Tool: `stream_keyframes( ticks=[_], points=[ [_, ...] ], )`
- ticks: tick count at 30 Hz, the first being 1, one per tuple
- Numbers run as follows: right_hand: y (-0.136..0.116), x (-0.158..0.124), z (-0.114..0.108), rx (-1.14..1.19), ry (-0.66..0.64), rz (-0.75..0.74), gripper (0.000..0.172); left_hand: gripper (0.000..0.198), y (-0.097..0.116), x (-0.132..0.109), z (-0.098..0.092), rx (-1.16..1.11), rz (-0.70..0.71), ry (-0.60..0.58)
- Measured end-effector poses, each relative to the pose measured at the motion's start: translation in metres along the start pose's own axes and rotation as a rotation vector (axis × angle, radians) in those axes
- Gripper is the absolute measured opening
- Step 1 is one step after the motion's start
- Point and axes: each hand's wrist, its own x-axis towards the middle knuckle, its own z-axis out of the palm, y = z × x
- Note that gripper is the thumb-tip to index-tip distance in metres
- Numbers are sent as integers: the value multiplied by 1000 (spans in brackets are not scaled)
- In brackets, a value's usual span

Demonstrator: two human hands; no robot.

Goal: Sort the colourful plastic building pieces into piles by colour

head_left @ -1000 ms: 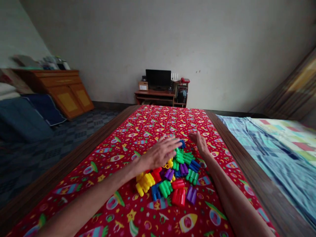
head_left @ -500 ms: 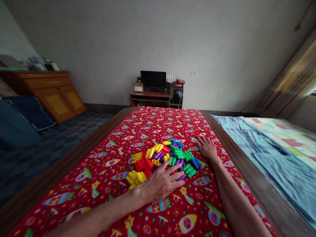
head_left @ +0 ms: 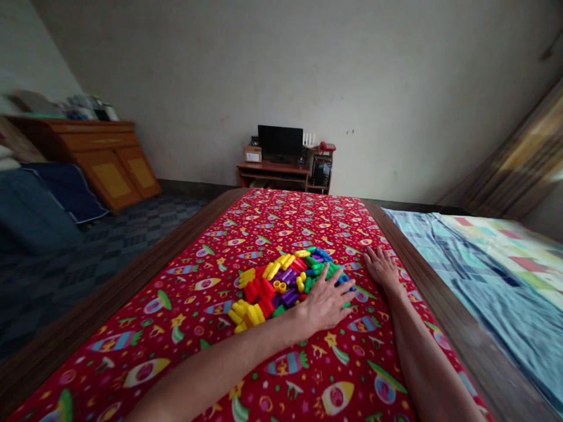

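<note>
Colourful plastic toy pieces shaped like joined tubes lie heaped on a red patterned cloth (head_left: 176, 351). Yellow pieces (head_left: 246, 315) sit at the near left of the heap, red pieces (head_left: 259, 289) just behind them, and purple pieces (head_left: 289, 297) in the middle. My left hand (head_left: 328, 299) lies palm down with fingers spread over the right side of the heap, partly covering green pieces (head_left: 315, 264) and blue ones. To the right of the heap, my right hand (head_left: 382, 269) rests flat on the cloth, its fingers stretched out and holding nothing.
Brown wooden edges (head_left: 444, 310) border the cloth. A bed with a blue sheet (head_left: 492, 305) stands at the right. Against the far wall is a desk (head_left: 272, 170) with a monitor (head_left: 280, 142); a wooden cabinet (head_left: 109, 164) stands at the left.
My left hand has moved right across the heap, uncovering purple pieces in the middle and covering green ones. My right hand stays flat on the cloth. The view has shifted slightly.
</note>
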Motion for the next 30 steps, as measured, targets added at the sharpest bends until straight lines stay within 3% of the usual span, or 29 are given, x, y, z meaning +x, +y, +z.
stream_keyframes(
  ticks=[5, 9, 13, 15, 17, 21, 24, 27, 30],
  points=[
    [3, 4, -2, 127, 77, 56, 50, 40, -18, -18, -6, -37, -27, -23],
    [-21, 8, -11, 513, 91, 7, 43, 41, -18, -32, -22, -74, 48, -43],
    [-70, 1, -18, 938, -94, -323, 49, 42, -10, -52, -26, -113, 33, -7],
    [-91, -6, -19, 967, -173, -492, 46, 41, -7, -59, -24, -98, 18, 11],
    [-105, -10, -17, 941, -203, -547, 42, 39, -4, -62, -21, -72, 12, 24],
    [-103, -7, -11, 904, -165, -372, 39, 38, 0, -59, -16, -32, 5, 48],
    [-88, 1, -5, 1026, -150, -208, 35, 38, 0, -57, -15, -26, 11, 64],
    [-73, 7, -2, 1204, -128, -107, 46, 38, 0, -58, -14, -22, 11, 79],
    [-55, 13, -6, 1184, -27, -50, 54, 39, 0, -59, -13, -24, 12, 79]
  ],
)
